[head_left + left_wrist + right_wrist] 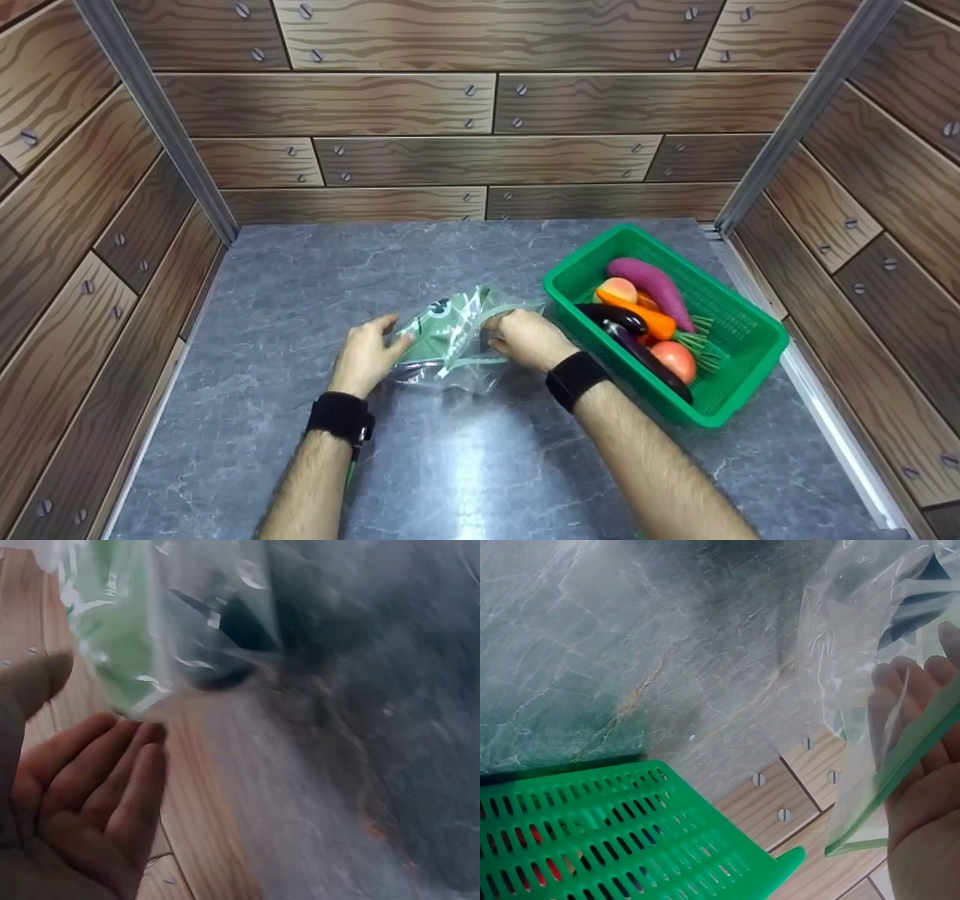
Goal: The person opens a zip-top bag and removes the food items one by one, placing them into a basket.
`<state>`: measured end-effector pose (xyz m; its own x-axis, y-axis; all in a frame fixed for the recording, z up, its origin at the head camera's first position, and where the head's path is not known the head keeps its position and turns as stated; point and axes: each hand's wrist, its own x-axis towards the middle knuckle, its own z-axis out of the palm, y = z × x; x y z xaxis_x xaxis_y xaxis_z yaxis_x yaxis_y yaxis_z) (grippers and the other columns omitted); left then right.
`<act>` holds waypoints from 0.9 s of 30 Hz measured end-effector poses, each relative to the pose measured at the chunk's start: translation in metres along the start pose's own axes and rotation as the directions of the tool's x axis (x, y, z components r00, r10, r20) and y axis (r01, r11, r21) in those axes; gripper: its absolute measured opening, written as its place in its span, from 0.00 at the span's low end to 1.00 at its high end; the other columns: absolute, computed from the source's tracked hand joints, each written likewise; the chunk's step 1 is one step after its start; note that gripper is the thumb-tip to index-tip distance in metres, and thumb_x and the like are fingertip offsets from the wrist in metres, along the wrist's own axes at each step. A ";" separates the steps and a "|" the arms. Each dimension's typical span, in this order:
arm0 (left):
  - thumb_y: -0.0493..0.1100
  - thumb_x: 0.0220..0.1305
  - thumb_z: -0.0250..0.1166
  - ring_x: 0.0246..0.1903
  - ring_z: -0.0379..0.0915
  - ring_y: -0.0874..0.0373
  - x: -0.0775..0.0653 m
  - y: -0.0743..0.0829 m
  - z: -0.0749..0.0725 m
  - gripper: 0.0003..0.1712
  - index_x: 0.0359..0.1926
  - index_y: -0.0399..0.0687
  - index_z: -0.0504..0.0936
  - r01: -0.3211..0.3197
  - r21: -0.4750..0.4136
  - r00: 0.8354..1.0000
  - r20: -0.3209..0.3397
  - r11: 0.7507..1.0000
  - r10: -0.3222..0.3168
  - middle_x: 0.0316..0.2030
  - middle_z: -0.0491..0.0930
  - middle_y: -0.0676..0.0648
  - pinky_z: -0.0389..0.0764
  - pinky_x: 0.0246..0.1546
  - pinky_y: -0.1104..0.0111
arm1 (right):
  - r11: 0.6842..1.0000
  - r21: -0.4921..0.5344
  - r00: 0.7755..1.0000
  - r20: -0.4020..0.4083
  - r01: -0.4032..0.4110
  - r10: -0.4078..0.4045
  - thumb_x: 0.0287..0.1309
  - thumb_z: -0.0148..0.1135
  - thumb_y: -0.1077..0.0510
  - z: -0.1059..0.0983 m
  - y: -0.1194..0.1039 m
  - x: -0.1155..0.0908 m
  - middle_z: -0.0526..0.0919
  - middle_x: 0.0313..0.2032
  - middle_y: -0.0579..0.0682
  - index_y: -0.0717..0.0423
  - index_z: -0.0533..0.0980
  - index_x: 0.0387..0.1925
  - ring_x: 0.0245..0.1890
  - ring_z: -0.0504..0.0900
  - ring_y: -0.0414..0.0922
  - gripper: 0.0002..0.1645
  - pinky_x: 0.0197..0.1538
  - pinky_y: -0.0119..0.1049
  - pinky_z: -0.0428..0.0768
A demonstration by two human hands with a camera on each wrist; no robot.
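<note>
A clear plastic zip bag (469, 379) with pale green strips along its mouth lies in the middle of the table. A green area (429, 339) with dark markings shows at its left part; whether it is print or contents I cannot tell. My left hand (365, 354) is at the bag's left end, thumb apart from the fingers, fingertips against its edge. My right hand (529, 341) reaches into the bag's right-hand mouth. In the right wrist view its loosely bent fingers (930, 690) show through the film, behind the green strip (911, 754).
A green perforated basket (739, 315) stands to the right, close to my right wrist. It holds eggplants (652, 364), a carrot (637, 315), a purple sweet-potato-like piece (656, 285) and round reddish fruit (673, 361). Wood-patterned walls (405, 105) enclose the grey marbled table (247, 435).
</note>
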<state>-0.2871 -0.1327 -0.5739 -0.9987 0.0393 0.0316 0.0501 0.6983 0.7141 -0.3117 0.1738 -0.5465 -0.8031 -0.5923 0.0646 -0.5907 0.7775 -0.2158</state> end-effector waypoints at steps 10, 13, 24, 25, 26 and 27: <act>0.45 0.79 0.80 0.74 0.86 0.34 0.004 -0.015 0.018 0.33 0.77 0.37 0.84 0.036 0.045 0.996 0.077 0.998 -0.040 0.71 0.89 0.32 0.84 0.80 0.40 | 0.998 -0.032 0.999 0.002 0.053 -0.053 0.78 0.75 0.60 0.012 0.001 -0.001 0.96 0.39 0.55 0.54 0.87 0.44 0.41 0.96 0.60 0.03 0.47 0.59 0.95; 0.43 0.77 0.81 0.71 0.88 0.35 0.005 -0.018 0.021 0.31 0.75 0.38 0.87 0.019 0.059 0.998 0.062 0.998 -0.023 0.68 0.91 0.33 0.85 0.78 0.40 | 0.998 -0.023 0.998 0.006 0.058 -0.058 0.78 0.74 0.60 0.016 0.000 -0.001 0.96 0.39 0.56 0.54 0.87 0.44 0.40 0.96 0.60 0.03 0.47 0.58 0.95; 0.39 0.75 0.82 0.69 0.90 0.37 0.003 -0.022 0.023 0.26 0.71 0.41 0.91 -0.027 0.046 0.998 0.055 0.999 0.025 0.65 0.94 0.35 0.87 0.77 0.41 | 0.997 -0.076 0.999 -0.029 0.012 -0.014 0.81 0.73 0.58 0.022 -0.003 -0.006 0.95 0.36 0.58 0.56 0.85 0.41 0.38 0.96 0.61 0.08 0.45 0.59 0.95; 0.39 0.75 0.82 0.70 0.90 0.37 0.002 -0.022 0.023 0.26 0.71 0.41 0.91 -0.027 0.041 0.998 0.062 0.999 0.024 0.65 0.94 0.35 0.86 0.77 0.41 | 0.997 -0.076 0.999 -0.033 0.006 -0.009 0.81 0.73 0.58 0.024 -0.003 -0.006 0.95 0.37 0.58 0.57 0.85 0.40 0.39 0.96 0.61 0.08 0.46 0.59 0.95; 0.39 0.75 0.82 0.70 0.90 0.38 0.002 -0.022 0.023 0.26 0.71 0.41 0.91 -0.027 0.036 0.997 0.068 0.999 0.024 0.65 0.93 0.35 0.86 0.77 0.42 | 0.997 -0.072 0.999 -0.034 -0.001 -0.002 0.80 0.73 0.59 0.025 -0.002 -0.007 0.95 0.38 0.59 0.58 0.85 0.41 0.40 0.97 0.62 0.08 0.46 0.59 0.95; 0.39 0.75 0.82 0.70 0.89 0.38 0.001 -0.022 0.023 0.26 0.71 0.41 0.91 -0.027 0.032 0.997 0.075 0.999 0.025 0.65 0.93 0.36 0.86 0.78 0.42 | 0.998 -0.067 0.999 -0.036 -0.006 0.003 0.80 0.74 0.59 0.026 -0.002 -0.007 0.95 0.40 0.60 0.59 0.85 0.42 0.42 0.97 0.62 0.08 0.48 0.59 0.96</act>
<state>-0.2895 -0.1313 -0.6058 -0.9939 0.1101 -0.0029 0.0776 0.7192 0.6905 -0.3028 0.1709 -0.5723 -0.8074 -0.5816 0.0988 -0.5899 0.7933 -0.1506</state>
